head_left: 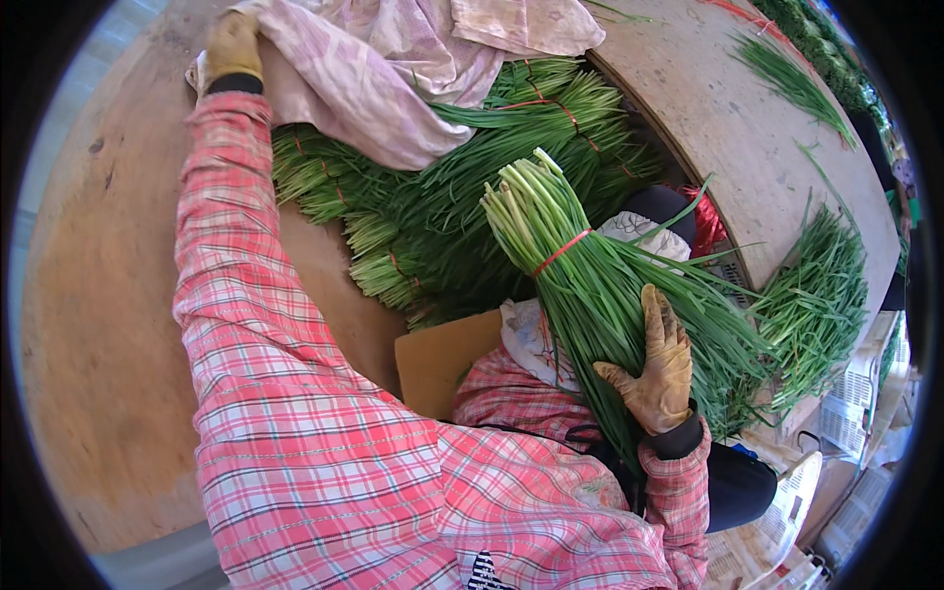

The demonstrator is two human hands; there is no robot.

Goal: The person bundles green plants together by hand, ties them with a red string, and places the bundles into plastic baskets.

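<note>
Bundle of long green leaves with pale stems slants right of my landmark, the stack of similar green bundles. From my remote post, I see the tan-gloved right hand spread over the leaves, thumb apart, probably steadying their floppy length (a thin red band gathers the stem end). Up and left of the stack, the tan-gloved left hand curls around a stained pale-pink cloth, apparently to hold its edge clear of the stems.
</note>
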